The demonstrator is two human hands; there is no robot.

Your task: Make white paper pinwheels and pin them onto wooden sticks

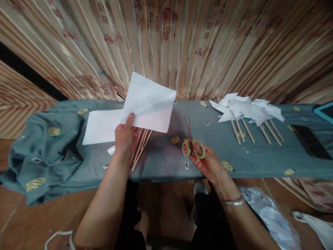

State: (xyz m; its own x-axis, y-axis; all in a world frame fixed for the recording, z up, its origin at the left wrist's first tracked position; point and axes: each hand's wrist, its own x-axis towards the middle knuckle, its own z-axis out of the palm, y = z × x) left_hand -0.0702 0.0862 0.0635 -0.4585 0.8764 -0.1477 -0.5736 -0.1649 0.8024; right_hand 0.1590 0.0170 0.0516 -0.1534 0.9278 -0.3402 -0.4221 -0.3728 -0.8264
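Note:
My left hand (126,137) pinches a white sheet of paper (151,100) at its lower left corner, thumb on top, and holds it up over the table. In my right hand (205,159) is a pair of scissors (189,139) with green handles; fingers sit in the loops and the slightly parted blades point away from me, apart from the paper. More white paper (102,126) lies flat on the left, partly hidden by the held sheet. Several wooden sticks (142,149) lie beside my left hand, their far ends covered by the sheet.
Several white paper pinwheels (247,107) on sticks lie at the right. Beyond them are a black phone (310,140) and a blue-edged device (325,113). A small white object (111,150) is near my left wrist. Bunched grey-green cloth (52,156) covers the left end; a patterned curtain (166,45) hangs behind.

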